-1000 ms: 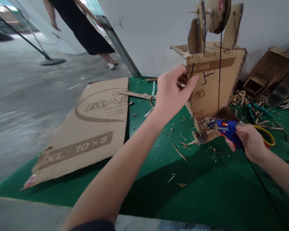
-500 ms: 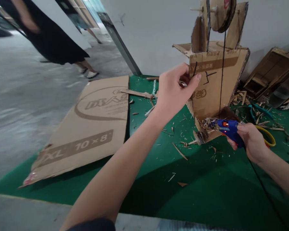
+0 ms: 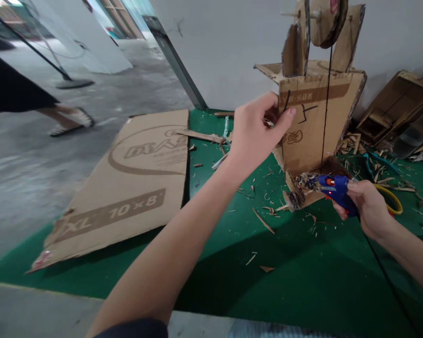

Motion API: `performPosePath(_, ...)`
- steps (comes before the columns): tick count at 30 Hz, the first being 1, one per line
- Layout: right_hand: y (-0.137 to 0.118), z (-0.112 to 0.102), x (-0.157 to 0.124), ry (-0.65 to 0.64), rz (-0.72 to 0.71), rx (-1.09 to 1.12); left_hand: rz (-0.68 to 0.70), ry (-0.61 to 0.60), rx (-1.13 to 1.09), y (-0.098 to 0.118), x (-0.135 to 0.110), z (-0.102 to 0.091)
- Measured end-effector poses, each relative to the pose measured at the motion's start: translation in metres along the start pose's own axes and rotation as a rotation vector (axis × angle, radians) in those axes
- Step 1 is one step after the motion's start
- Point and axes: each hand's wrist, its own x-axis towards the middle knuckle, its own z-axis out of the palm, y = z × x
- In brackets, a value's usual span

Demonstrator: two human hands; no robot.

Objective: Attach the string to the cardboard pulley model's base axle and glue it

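An upright cardboard structure (image 3: pixel 312 126) with a wheel (image 3: pixel 322 19) on top and a black string (image 3: pixel 326 108) hanging down it stands on the green mat (image 3: pixel 303 277). My left hand (image 3: pixel 254 134) pinches the left edge of its front panel, thumb and fingers closed on the cardboard. A blue glue gun (image 3: pixel 333 188) is gripped in my right hand (image 3: pixel 368 206), its nozzle pointing left at the frayed base of the structure. Its red light is lit and a black cord runs toward the lower right.
A large flat cardboard sheet (image 3: pixel 127 183) printed "10×8" lies on the mat's left. Cardboard scraps litter the mat. Yellow-handled scissors (image 3: pixel 391 199) and teal pliers (image 3: pixel 377 159) lie at right, near stacked cardboard pieces (image 3: pixel 395 108). A person's sandalled foot (image 3: pixel 70 119) crosses the floor at left.
Both my hands have stayed almost still on the structure and the glue gun. The person in the black skirt has walked leftward across the floor and is mostly out of view.
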Motion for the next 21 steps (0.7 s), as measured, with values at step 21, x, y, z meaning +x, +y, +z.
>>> performPosePath(21,0.007,-0.012,-0.029,-0.152,-0.196,0.064,0.498,0.212,0.092,0.060,-0.027,-0.018)
